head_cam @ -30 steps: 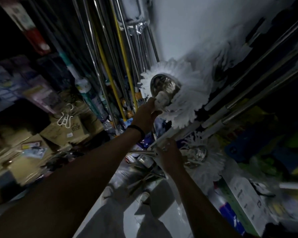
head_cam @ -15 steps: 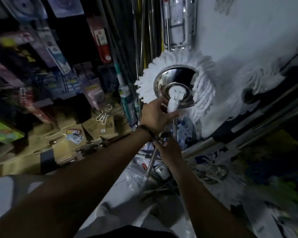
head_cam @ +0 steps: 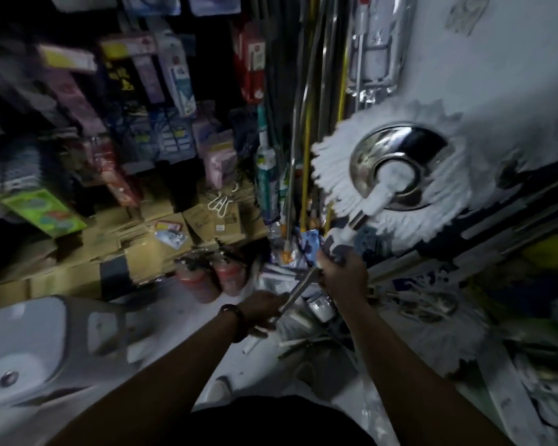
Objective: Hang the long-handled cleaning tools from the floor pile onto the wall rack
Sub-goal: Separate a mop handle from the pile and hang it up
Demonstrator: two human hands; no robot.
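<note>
Head view: two hands, left hand [head_cam: 261, 309] and right hand [head_cam: 342, 272], grip one mop [head_cam: 397, 175].

The whole left side is smeared by motion: the packets [head_cam: 174, 75] hanging on the shelves cannot be read, and the print on the boxes [head_cam: 203, 220] below is lost. The mop [head_cam: 390, 175] shows its steel disc, but its pole runs behind the right hand [head_cam: 343, 273] and the left hand [head_cam: 264, 312], so the grip points are covered. The pile [head_cam: 416, 304] on the floor is too dark and blurred to sort into separate tools. The white basin [head_cam: 45, 342] is cut by the left edge. The poles [head_cam: 306, 101] run off the top, so whatever they hang from is out of sight.
</note>
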